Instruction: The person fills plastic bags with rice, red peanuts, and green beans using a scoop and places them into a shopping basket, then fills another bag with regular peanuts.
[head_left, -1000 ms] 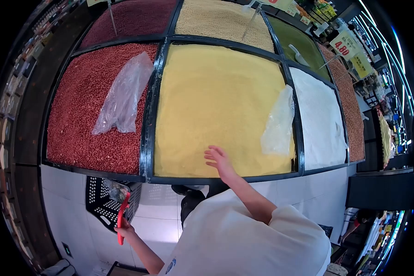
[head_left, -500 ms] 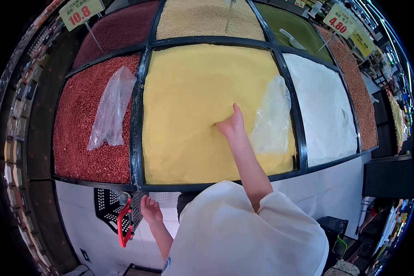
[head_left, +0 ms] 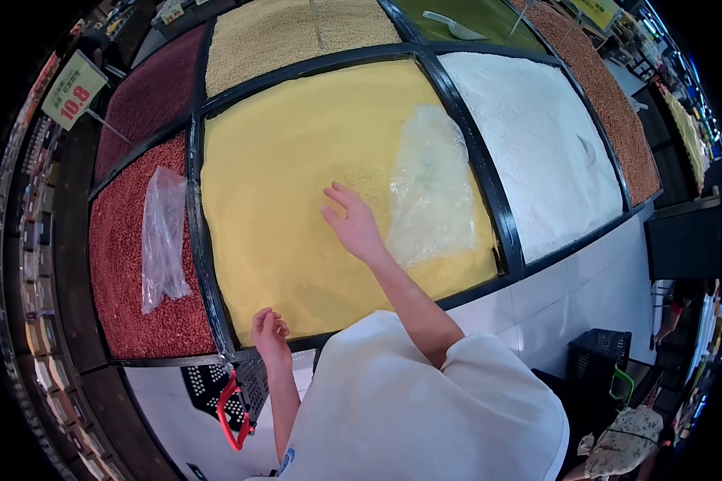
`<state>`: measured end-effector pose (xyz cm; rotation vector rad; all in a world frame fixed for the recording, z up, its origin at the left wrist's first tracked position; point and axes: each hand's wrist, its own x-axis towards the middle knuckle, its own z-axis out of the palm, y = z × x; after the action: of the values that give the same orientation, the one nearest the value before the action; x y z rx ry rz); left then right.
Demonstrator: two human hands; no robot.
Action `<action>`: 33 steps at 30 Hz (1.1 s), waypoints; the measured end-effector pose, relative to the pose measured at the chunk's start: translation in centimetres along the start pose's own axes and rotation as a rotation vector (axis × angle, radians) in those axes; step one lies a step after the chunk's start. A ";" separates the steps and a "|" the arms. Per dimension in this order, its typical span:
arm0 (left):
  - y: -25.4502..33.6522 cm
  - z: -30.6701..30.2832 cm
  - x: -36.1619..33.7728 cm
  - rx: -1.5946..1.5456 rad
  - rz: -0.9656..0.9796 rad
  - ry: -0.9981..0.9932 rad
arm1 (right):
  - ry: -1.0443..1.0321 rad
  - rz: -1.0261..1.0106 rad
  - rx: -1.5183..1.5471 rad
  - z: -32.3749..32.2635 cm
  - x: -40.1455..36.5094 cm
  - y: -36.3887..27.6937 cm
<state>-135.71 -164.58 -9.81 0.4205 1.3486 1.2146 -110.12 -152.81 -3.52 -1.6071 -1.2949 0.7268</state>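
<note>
My right hand (head_left: 354, 224) is over the fine yellow grain (head_left: 273, 176) in the middle bin, palm down. Its thumb and fingers are apart, with nothing held. A clear plastic bag (head_left: 431, 188) lies flat on the grain just right of this hand. At the bin's front edge is my left hand (head_left: 272, 337), raised near the black divider (head_left: 203, 240). Its fingers are loosely bent and apart, and it too is without any object.
Red beans (head_left: 124, 264) with another clear bag (head_left: 164, 240) fill the left bin. White grain (head_left: 529, 152) lies to the right. A scoop (head_left: 455, 26) rests in the green beans behind. Below stands a black basket with a red handle (head_left: 229, 413); a person (head_left: 626, 441) is at lower right.
My right hand has come out of the yellow grain and shifted left, its fingers now spread. My left hand has risen from beside the basket to the bin's front edge. The view has turned.
</note>
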 end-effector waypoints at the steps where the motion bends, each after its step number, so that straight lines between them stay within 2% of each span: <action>1: -0.1 0.4 0.0 0.034 0.005 -0.022 | 0.013 -0.034 -0.042 0.0 0.0 -0.1; 3: -0.6 1.0 -0.1 0.079 0.025 -0.027 | 0.035 -0.103 -0.128 0.0 0.0 -0.2; 8: -1.8 0.4 -0.6 0.172 0.022 -0.064 | 0.150 -0.174 -0.095 -0.6 0.2 0.6; 9: -2.0 0.2 -0.9 0.238 0.055 -0.050 | 0.163 -0.184 -0.102 -1.1 0.2 0.3; 11: -2.4 0.6 -1.0 0.339 0.149 -0.013 | 0.090 -0.018 0.001 -2.0 -0.1 0.1; 12: -2.2 0.1 -0.8 0.601 0.251 -0.017 | 0.052 0.040 0.044 -2.4 0.1 -0.3; 13: -2.4 -0.5 -0.6 0.639 0.361 -0.008 | 0.093 0.003 0.029 -2.4 -0.1 -0.1; 14: -1.8 -0.8 -0.9 0.602 0.346 0.064 | 0.132 -0.035 0.016 -2.1 -0.4 0.4; 15: -2.4 -3.5 0.2 0.567 0.364 0.064 | 0.166 -0.159 -0.067 -1.8 -0.6 1.0; 16: -1.0 -4.4 -0.4 0.665 0.375 0.159 | 0.202 -0.274 -0.148 -1.7 -0.9 1.3; 17: 0.5 -5.8 -0.9 0.802 0.310 0.265 | 0.099 -0.199 -0.098 -2.0 -1.2 1.1; 18: -1.3 -11.1 0.9 1.009 0.635 0.331 | -0.007 -0.117 -0.051 -2.2 -1.6 0.9; 20: 1.1 -16.0 -0.9 1.381 0.604 0.459 | -0.001 -0.202 -0.072 -2.0 -2.2 0.8; 23: 0.8 -28.0 -2.6 1.714 0.310 0.740 | -0.028 -0.286 -0.098 -1.9 -2.8 0.2; 24: -0.3 -32.6 -2.9 1.651 0.169 0.825 | -0.042 -0.310 -0.105 -1.8 -2.9 -0.1; 25: -1.6 -36.9 -3.5 1.468 0.071 0.774 | -0.083 -0.293 -0.084 -1.5 -3.1 -0.2; 26: -4.4 -40.3 -4.1 1.539 0.007 0.732 | -0.126 -0.279 -0.061 -0.9 -3.3 -0.3; 27: -5.5 -40.7 -4.9 1.606 -0.058 0.691 | -0.172 -0.267 -0.036 -0.1 -3.3 -0.5; 30: -6.7 -40.1 -4.0 1.642 -0.164 0.859 | -0.362 -0.254 0.025 3.4 -3.8 -2.0; 33: -7.8 -42.2 -1.7 1.582 -0.176 0.943 | -0.549 -0.276 0.041 8.1 -4.2 -4.2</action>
<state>-169.40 -185.51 -26.34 0.7949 2.9550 -0.1642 -120.02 -154.36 -3.34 -1.1961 -1.8348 1.0521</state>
